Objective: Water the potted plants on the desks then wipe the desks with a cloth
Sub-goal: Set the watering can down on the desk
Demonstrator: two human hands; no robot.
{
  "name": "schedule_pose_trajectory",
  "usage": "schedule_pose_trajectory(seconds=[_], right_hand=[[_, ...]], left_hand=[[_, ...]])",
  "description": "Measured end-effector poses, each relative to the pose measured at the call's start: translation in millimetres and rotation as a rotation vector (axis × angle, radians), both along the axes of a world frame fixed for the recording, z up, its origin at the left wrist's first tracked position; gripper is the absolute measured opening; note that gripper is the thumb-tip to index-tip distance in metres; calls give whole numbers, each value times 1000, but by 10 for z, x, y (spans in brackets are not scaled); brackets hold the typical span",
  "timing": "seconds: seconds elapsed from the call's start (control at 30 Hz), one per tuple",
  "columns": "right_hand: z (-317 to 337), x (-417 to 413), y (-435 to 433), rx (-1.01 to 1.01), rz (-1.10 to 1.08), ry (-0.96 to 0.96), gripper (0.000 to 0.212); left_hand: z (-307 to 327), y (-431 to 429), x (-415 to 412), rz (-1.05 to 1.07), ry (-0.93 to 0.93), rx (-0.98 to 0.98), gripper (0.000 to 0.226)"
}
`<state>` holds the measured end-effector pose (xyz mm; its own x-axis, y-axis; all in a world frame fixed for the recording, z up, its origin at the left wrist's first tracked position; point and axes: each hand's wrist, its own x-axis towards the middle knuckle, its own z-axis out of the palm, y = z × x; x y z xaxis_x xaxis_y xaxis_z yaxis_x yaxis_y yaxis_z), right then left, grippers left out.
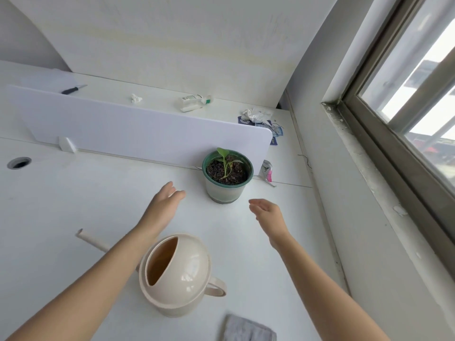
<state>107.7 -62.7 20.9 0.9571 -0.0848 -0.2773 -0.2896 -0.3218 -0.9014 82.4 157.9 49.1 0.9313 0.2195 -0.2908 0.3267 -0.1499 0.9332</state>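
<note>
A small green seedling grows in a green-rimmed pot (227, 177) that stands on the white desk (73, 205) against the divider panel. My left hand (165, 202) hovers just left of the pot, fingers apart and empty. On the pot's right, my right hand (267, 212) is held open with nothing in it. A beige watering can (179, 274) stands near me between my forearms; its spout points left and is partly hidden by my left arm. A grey cloth (248, 329) lies at the desk's front edge.
A white divider panel (138, 129) separates this desk from the far one, where a knife (73, 89), a small bottle (194, 102) and crumpled tissues (257, 115) lie. A wrapper (267, 170) sits right of the pot. A cable hole (19, 163) is at left; a window (418, 94) at right.
</note>
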Motion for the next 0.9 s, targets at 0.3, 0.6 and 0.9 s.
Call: schedule_pose_trajectory(seconds=[0.3, 0.6, 0.9], right_hand=[[-44, 655, 45, 118, -114, 54, 51], [-298, 1007, 251, 243, -250, -7, 36], [-295, 1185, 139, 240, -288, 41, 37]], left_hand=[[-297, -344, 1192, -12, 89, -102, 48], [-705, -416, 1698, 34, 68, -330, 39], [-751, -614, 1540, 97, 51, -445, 57]])
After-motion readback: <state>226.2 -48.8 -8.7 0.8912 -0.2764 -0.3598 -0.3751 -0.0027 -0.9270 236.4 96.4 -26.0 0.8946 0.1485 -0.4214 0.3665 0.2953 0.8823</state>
